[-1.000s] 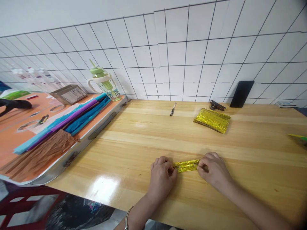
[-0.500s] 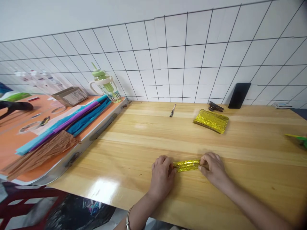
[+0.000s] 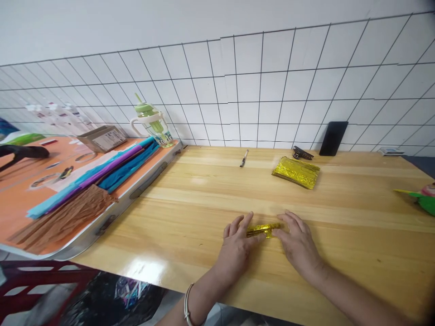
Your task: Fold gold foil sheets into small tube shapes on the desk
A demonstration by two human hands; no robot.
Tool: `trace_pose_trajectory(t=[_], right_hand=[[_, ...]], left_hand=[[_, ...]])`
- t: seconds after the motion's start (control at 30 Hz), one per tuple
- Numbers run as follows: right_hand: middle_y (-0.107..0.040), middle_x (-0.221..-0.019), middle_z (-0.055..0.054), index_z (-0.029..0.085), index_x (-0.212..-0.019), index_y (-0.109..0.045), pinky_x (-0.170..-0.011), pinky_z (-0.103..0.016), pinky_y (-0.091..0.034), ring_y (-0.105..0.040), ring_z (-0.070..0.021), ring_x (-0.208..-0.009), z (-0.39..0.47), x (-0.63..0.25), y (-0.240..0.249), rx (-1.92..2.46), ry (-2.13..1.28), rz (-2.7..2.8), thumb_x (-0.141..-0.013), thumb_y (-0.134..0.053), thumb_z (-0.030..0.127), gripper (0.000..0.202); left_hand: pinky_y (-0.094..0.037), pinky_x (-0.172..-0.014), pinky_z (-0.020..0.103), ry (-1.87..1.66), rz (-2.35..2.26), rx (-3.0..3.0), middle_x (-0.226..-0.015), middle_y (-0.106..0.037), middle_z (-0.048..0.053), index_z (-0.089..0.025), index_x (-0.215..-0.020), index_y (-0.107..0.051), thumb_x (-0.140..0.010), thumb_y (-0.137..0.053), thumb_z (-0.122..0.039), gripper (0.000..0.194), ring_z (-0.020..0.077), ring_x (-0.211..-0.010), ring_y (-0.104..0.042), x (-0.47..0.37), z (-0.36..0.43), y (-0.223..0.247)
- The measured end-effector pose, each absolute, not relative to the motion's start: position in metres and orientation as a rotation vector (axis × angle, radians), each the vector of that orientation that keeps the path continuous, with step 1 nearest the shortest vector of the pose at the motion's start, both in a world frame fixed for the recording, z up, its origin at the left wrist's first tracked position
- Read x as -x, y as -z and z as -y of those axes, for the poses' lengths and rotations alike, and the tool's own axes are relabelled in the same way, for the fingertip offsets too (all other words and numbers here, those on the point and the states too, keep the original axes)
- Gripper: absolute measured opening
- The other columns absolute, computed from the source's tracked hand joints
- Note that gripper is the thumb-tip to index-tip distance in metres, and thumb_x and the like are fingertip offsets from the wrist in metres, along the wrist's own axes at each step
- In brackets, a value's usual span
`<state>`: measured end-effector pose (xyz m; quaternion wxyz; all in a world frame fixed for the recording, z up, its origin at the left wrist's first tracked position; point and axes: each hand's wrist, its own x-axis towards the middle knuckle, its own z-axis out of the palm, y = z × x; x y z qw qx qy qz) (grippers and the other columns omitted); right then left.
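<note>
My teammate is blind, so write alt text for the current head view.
A person's left hand and right hand touch a narrow strip of gold foil on a wooden table. Beyond lie a gold foil stack and a pen; a black slab leans against the tiled wall.

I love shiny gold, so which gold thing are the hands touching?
The narrow gold strip between the left hand and the right hand. The wider gold stack lies farther back, toward the wall, untouched.
</note>
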<state>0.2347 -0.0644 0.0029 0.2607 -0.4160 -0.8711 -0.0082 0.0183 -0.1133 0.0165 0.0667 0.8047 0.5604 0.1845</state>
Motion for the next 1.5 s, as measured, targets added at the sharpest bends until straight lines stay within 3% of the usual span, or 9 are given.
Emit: trace_pose_trajectory(t=[0.3,0.53,0.77,1.03,1.33,1.5], right_hand=[[-0.054,-0.127,-0.007,0.029,-0.11,-0.065,-0.097,-0.049,-0.038,-0.032,-0.0293,-0.13,0.074,-0.234,-0.002,1.036,0.11,2.532,-0.083,-0.046,0.005,0.04],[-0.055,-0.128,-0.01,0.021,-0.115,-0.063,-0.102,-0.05,-0.033,-0.032,-0.0308,-0.13,0.086,-0.227,-0.011,1.046,0.109,2.57,-0.088,-0.051,0.029,0.031],[-0.054,-0.128,-0.008,0.028,-0.117,-0.061,-0.101,-0.05,-0.035,-0.029,-0.0287,-0.133,0.079,-0.241,-0.017,1.11,0.091,2.603,-0.089,-0.047,0.025,0.031],[-0.051,-0.129,-0.009,0.031,-0.116,-0.062,-0.098,-0.051,-0.038,-0.026,-0.0305,-0.134,0.075,-0.255,-0.015,1.119,0.097,2.583,-0.088,-0.048,0.023,0.032],[-0.053,-0.127,-0.008,0.035,-0.115,-0.062,-0.092,-0.052,-0.042,-0.027,-0.0316,-0.133,0.074,-0.276,-0.002,1.204,0.087,2.537,-0.087,-0.05,0.026,0.031],[-0.053,-0.127,-0.009,0.033,-0.115,-0.063,-0.091,-0.051,-0.042,-0.028,-0.0318,-0.133,0.075,-0.28,0.0,1.218,0.102,2.524,-0.087,-0.05,0.027,0.031]], left_hand=[[-0.031,-0.098,0.052,-0.491,-1.656,-2.474,-0.15,-0.024,0.001,-0.045,-0.125,-0.051,-0.083,-0.054,-0.012,0.053,0.0328,-0.133,-0.025,-0.014,0.113,-0.009],[-0.018,-0.107,0.054,-0.415,-1.563,-2.547,-0.152,-0.019,0.0,-0.037,-0.129,-0.048,-0.087,-0.051,-0.029,0.043,0.0297,-0.139,-0.015,-0.016,0.115,-0.02],[-0.009,-0.112,0.047,-0.32,-1.437,-2.738,-0.152,-0.02,-0.004,-0.03,-0.137,-0.039,-0.093,-0.04,-0.038,0.045,0.0239,-0.139,-0.017,-0.002,0.118,-0.024],[-0.009,-0.112,0.043,-0.318,-1.452,-2.768,-0.15,-0.026,-0.004,-0.03,-0.138,-0.038,-0.093,-0.042,-0.039,0.046,0.0237,-0.138,-0.021,0.009,0.126,-0.023],[-0.014,-0.109,0.049,-0.314,-1.502,-2.705,-0.15,-0.027,0.003,-0.03,-0.136,-0.042,-0.09,-0.047,-0.03,0.046,0.0273,-0.138,-0.022,0.022,0.135,-0.018],[-0.02,-0.108,0.049,-0.319,-1.487,-2.616,-0.147,-0.033,0.005,-0.028,-0.132,-0.046,-0.09,-0.046,-0.026,0.042,0.0246,-0.135,-0.028,0.028,0.134,-0.022]])
